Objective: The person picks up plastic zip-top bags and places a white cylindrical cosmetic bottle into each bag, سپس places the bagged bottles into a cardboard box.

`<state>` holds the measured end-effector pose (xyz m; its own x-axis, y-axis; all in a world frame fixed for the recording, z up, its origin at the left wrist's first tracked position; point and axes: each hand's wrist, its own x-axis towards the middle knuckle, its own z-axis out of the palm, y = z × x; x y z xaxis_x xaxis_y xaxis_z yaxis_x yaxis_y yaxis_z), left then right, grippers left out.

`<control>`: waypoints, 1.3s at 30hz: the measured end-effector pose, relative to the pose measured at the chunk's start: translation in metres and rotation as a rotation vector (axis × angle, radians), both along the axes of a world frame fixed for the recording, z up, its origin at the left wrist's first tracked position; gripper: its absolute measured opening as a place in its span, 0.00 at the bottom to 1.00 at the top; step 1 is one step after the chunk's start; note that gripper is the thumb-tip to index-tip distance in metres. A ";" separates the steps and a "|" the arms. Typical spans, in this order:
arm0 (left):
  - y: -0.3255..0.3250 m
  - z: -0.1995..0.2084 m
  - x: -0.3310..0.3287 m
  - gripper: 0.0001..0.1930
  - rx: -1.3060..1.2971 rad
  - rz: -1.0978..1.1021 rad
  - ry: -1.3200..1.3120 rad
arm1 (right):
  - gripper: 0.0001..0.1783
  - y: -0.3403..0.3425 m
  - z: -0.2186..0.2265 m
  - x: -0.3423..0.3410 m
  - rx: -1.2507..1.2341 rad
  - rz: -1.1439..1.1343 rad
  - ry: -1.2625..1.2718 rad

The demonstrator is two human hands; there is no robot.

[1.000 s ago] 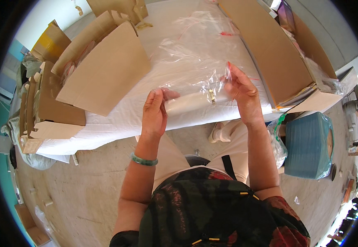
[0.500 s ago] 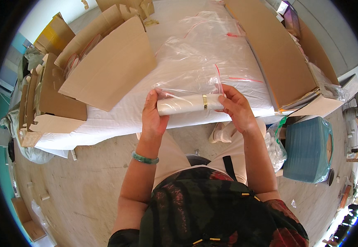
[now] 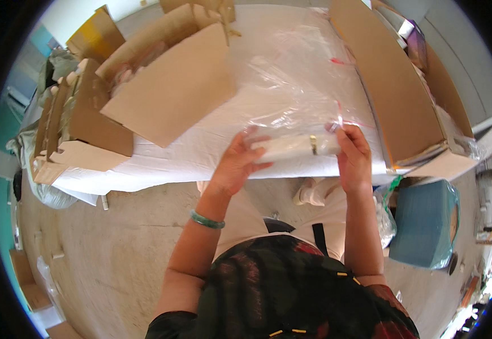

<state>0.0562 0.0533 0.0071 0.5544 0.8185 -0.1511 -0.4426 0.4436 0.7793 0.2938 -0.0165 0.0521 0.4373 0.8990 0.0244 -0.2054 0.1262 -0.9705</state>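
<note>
A white cylindrical tube (image 3: 291,148) with a gold band near its right end lies inside a clear plastic bag (image 3: 283,121) with a red strip. It is held level over the near edge of the white-covered table. My right hand (image 3: 354,153) pinches the bag's edge by the tube's right end, thumb and fingers closed. My left hand (image 3: 239,163) is at the tube's left end with its fingers spread, slightly blurred; whether they touch the bag is unclear. More flat clear bags (image 3: 308,62) with red strips lie beyond on the table.
An open cardboard box (image 3: 172,96) stands left on the white cloth (image 3: 195,158), with bagged items inside. A long carton (image 3: 390,85) lines the right side. Below right are a blue wrapped bundle (image 3: 424,223) and a clear sack (image 3: 384,220). Folded cardboard (image 3: 96,127) stands far left.
My left hand has let go of the tube's left end and spread its fingers. In the picture, both hands and the bagged tube sit farther right, as the view has shifted.
</note>
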 end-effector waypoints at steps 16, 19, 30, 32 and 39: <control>0.005 0.003 -0.008 0.23 0.031 0.042 -0.123 | 0.06 -0.015 0.023 -0.003 -0.046 0.144 -0.153; 0.007 0.006 -0.017 0.22 0.034 0.025 -0.081 | 0.06 -0.011 0.023 -0.004 -0.023 0.194 -0.228; 0.008 0.017 -0.026 0.16 0.079 -0.117 -0.024 | 0.09 -0.012 0.027 -0.007 -0.006 0.238 -0.052; 0.008 0.021 -0.026 0.12 0.081 -0.096 -0.025 | 0.09 -0.012 0.022 -0.003 -0.004 0.268 0.017; 0.015 0.022 -0.028 0.09 0.178 -0.103 -0.042 | 0.10 -0.013 0.017 0.005 0.013 0.324 -0.040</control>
<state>0.0284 0.0679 0.0291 0.6389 0.7691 0.0157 -0.4359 0.3451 0.8312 0.2989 -0.0295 0.0694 0.1265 0.9908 0.0480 -0.1982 0.0727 -0.9775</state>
